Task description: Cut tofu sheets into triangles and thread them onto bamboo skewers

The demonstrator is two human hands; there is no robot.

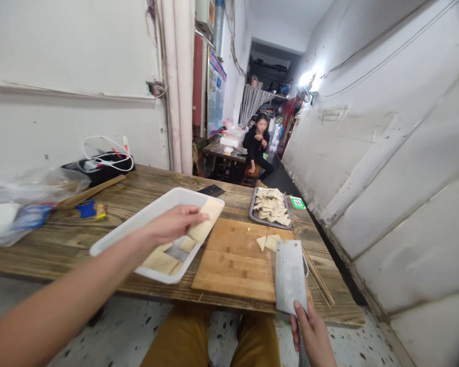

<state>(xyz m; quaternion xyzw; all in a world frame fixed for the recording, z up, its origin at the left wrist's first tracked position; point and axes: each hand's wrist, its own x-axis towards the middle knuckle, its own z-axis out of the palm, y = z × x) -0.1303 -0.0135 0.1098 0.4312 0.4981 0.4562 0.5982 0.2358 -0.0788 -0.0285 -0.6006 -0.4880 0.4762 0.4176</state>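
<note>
Pale tofu slab [205,220] sits in the left hand [172,224], which is partly closed, its fingers curved over the slab just above the rim of a white plastic tray [110,244]. More tofu slabs [160,261] lie flat in that tray, touching a grey metal piece [176,252]. The right hand [309,334] is closed firmly around the handle of a cleaver [289,275], whose broad blade stands upright at the near edge of a wooden table [99,224], just beside a wooden cutting board [233,270]. Two small tofu triangles [266,243] lie on the board near the blade. Beyond the board, a metal tray [252,216] holds a heap of tofu triangles [271,206], with a green card [297,203] just beside it. A bundle of thin wooden skewers [317,275] lies to the right of the board. Toward the far left of the table are a plastic bag [30,191], a bamboo brush [90,192] and a black bag [107,165] with a white cable on it. Farther down the narrow room, a person in black [257,145] sits beside a small table [222,153].
</note>
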